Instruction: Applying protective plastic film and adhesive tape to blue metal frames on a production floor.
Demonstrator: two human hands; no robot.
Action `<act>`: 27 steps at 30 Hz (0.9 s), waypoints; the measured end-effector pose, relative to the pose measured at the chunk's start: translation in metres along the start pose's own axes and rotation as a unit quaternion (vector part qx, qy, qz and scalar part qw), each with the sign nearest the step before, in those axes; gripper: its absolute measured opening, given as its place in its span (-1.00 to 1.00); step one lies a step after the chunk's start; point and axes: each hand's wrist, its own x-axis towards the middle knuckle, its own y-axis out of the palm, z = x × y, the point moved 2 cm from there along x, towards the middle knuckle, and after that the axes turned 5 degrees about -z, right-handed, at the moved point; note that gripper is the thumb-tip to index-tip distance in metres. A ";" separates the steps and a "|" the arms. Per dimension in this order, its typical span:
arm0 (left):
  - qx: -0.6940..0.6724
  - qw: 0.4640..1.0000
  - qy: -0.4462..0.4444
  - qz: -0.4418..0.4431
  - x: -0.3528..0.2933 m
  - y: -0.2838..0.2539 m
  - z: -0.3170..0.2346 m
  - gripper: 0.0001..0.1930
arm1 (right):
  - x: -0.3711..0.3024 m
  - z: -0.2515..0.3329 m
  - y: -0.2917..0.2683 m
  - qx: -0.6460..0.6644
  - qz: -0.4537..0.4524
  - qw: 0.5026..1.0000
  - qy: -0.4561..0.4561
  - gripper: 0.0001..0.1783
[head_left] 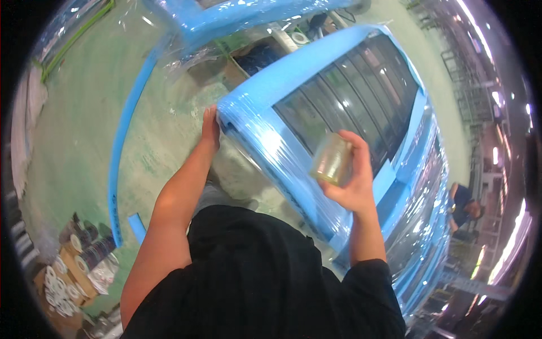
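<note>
In front of me stands a large framed panel (361,93) with dark glass-like slats. Blue foam sheet (265,121) covers its border, with shiny clear film wrapped over the near end. My left hand (210,129) lies against the panel's near left corner, fingers stretched out along the edge. Above the wrapped near end, my right hand (357,179) grips a wide roll of clear, yellowish tape (332,161). The roll is slightly blurred, and its far side shows between thumb and fingers. Whether a strip runs from it to the panel, I cannot tell.
More foam- and film-wrapped panels (415,226) stand to the right; another (243,20) is at the far side. A long blue foam strip (125,130) lies on the green floor at left. Boxes (84,277) with rolls sit lower left. A person (466,208) is at far right.
</note>
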 end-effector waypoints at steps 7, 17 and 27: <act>-0.101 0.939 -0.090 0.317 -0.092 -0.033 -0.092 -0.41 | 0.108 0.024 0.152 -0.118 0.143 0.973 -0.134 -0.07; -0.087 0.938 -0.005 0.337 -0.036 -0.037 -0.147 -0.25 | 0.160 -0.007 0.280 -0.185 0.165 0.954 -0.171 0.07; 0.008 0.942 0.099 0.320 0.028 -0.024 -0.135 -0.16 | 0.181 -0.029 0.263 -0.189 0.127 0.973 -0.042 -0.02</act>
